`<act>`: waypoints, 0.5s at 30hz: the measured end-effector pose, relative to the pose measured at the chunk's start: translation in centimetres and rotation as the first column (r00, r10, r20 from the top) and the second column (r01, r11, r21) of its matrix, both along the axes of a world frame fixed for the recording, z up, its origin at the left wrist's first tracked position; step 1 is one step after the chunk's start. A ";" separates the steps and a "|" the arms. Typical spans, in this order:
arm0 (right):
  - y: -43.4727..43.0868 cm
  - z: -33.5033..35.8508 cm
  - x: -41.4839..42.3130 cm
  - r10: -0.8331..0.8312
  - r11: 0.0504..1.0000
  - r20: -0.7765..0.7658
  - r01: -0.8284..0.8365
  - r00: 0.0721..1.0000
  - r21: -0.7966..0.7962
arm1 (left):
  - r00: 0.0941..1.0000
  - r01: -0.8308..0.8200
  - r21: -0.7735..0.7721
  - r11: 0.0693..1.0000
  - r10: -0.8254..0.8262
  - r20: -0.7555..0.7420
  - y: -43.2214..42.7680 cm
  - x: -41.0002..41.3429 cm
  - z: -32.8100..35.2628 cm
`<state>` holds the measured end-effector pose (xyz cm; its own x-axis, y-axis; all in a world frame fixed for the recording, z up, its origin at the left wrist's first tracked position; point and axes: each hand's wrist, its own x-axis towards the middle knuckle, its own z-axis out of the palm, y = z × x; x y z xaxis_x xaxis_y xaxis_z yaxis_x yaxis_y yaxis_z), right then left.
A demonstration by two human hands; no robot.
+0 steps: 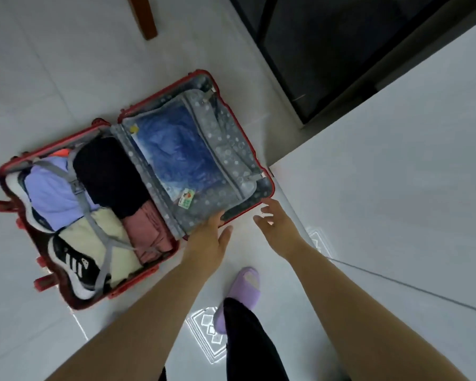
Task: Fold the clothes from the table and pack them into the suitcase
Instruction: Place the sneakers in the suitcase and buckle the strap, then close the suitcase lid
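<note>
The left hand [209,237] lies flat, fingers spread, on the near edge of the suitcase [248,158] lid; the right hand [275,224] hovers spread just beside that corner, gripping nothing.

both forearms bare, no sleeves, watch or jewellery visible on the left hand [209,237] or the right hand [279,225]. one leg in a black trouser leg [248,339], narrow cut, plain fabric. foot in a lilac slipper [238,294], soft rounded toe, paler patch on its upper.
</note>
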<state>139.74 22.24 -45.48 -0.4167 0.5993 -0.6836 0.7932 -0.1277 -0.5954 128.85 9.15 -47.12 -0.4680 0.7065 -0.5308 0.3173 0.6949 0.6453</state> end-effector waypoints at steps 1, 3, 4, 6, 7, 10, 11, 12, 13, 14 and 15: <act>1.2 -0.7 0.1 0.050 0.999 0.012 -0.050 0.999 0.002 | 1.000 -0.014 -0.001 1.000 0.014 -0.003 0.8 0.3 -1.0; 3.3 -2.5 0.2 0.144 0.989 0.043 -0.145 0.989 0.017 | 0.999 -0.019 -0.016 1.000 0.019 -0.030 1.9 0.7 -3.3; 4.2 -3.9 0.4 0.179 0.983 0.055 -0.181 0.982 0.026 | 0.999 -0.014 -0.029 0.999 0.013 -0.036 2.4 0.8 -4.7; 5.8 -7.0 0.7 0.238 0.968 0.081 -0.243 0.968 0.058 | 0.999 -0.013 -0.036 0.999 0.011 -0.040 3.2 1.1 -8.3; 6.5 -9.0 0.8 0.266 0.959 0.094 -0.273 0.959 0.078 | 0.999 -0.013 -0.038 0.999 0.011 -0.049 3.6 1.3 -10.5; 8.5 -15.3 1.2 0.300 0.941 0.135 -0.316 0.944 0.121 | 0.986 0.045 -0.085 0.995 -0.058 -0.153 5.0 2.3 -17.1; 9.3 -17.6 1.3 0.301 0.937 0.123 -0.317 0.946 0.144 | 0.981 0.061 -0.088 0.994 -0.077 -0.180 5.7 2.6 -19.3; 10.1 -19.5 1.1 0.298 0.934 0.114 -0.314 0.948 0.171 | 0.977 0.081 -0.083 0.993 -0.096 -0.191 6.5 2.8 -21.5; 10.9 -21.8 1.0 0.289 0.931 0.094 -0.303 0.953 0.203 | 0.974 0.102 -0.065 0.993 -0.113 -0.197 7.4 3.0 -23.5; 11.6 -23.8 0.8 0.275 0.928 0.093 -0.289 0.957 0.234 | 0.970 0.128 -0.043 0.991 -0.134 -0.203 8.3 3.2 -25.5; 12.4 -25.9 0.6 0.254 0.927 0.095 -0.270 0.963 0.261 | 0.965 0.164 -0.023 0.986 -0.166 -0.203 9.2 3.4 -27.4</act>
